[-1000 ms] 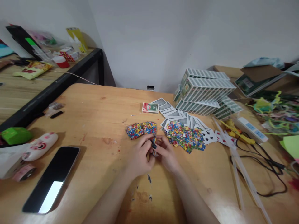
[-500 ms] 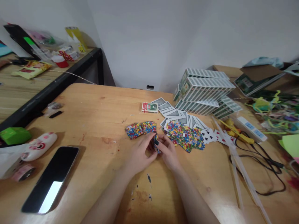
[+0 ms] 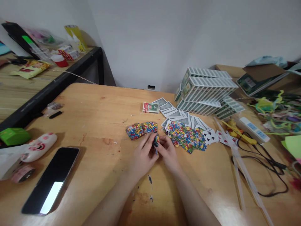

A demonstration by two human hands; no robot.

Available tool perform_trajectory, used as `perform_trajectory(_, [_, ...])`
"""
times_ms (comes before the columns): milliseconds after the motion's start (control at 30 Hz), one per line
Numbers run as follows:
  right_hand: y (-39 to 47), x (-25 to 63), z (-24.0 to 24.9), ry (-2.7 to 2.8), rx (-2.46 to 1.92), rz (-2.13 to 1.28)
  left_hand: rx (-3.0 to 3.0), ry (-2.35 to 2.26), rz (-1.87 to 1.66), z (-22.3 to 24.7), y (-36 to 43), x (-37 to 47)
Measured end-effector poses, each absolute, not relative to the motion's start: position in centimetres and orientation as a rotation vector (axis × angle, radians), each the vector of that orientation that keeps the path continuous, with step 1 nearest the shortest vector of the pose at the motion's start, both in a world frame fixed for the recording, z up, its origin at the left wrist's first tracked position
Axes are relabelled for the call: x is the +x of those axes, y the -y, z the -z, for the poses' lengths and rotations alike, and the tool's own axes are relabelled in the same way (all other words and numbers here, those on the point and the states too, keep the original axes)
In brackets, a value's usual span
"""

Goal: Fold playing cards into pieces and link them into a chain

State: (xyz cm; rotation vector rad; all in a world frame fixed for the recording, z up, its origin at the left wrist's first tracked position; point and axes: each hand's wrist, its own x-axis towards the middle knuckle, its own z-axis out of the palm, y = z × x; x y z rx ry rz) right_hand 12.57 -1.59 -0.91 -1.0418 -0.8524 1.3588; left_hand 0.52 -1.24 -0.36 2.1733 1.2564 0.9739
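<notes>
Between my two hands, in the middle of the table, a small packet of colourful-backed playing cards (image 3: 156, 151) is held on edge. My left hand (image 3: 144, 153) grips it from the left, fingers closed and largely covering it. From the right, my right hand (image 3: 167, 152) pinches it, a dark-nailed thumb on the near side. Two colourful patterned card piles (image 3: 141, 130) lie just beyond my left hand. A spread of colourful cards (image 3: 187, 136) lies right of my right hand, over fanned grey-backed cards (image 3: 175, 113). How many cards I hold is hidden.
Behind stand a red-and-green card box (image 3: 150, 107) and stacked green-and-white boxes (image 3: 208, 89). On the right lie clear plastic strips (image 3: 242, 166), a power strip (image 3: 254, 129) and a black cable (image 3: 270, 196). A phone (image 3: 50, 180) and a green object (image 3: 15, 136) lie left.
My hands have drawn slightly closer together around the packet, and its visible edge stands more upright. My right thumb has shifted a little left. The cards on the table look unchanged.
</notes>
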Motion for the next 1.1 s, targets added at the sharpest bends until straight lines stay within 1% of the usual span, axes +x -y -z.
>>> perform_trajectory(233, [1.5, 12.5, 0.8, 0.838, -1.019, -1.36, 2.181, -1.24, -0.935, 0.0, 1.2, 0.4])
perform_trajectory(500, [1.6, 13.0, 1.0, 0.789, -1.013, -1.366, 2.143, -1.114, -0.846, -0.1, 0.6, -0.5])
perform_trajectory(633, [1.6, 13.2, 0.8, 0.716, -0.973, -1.439, 2.15, -1.06, -0.835, 0.1, 0.4, -0.8])
perform_trajectory(833, [1.6, 13.5, -0.1, 0.661, -0.971, -1.649, 2.227, -1.034, -0.906, -0.1, 0.3, -0.9])
perform_trajectory(1100, [1.9, 13.5, 0.0, 0.604, -0.997, -1.66, 2.335, -1.057, -1.026, -0.2, 0.3, -0.6])
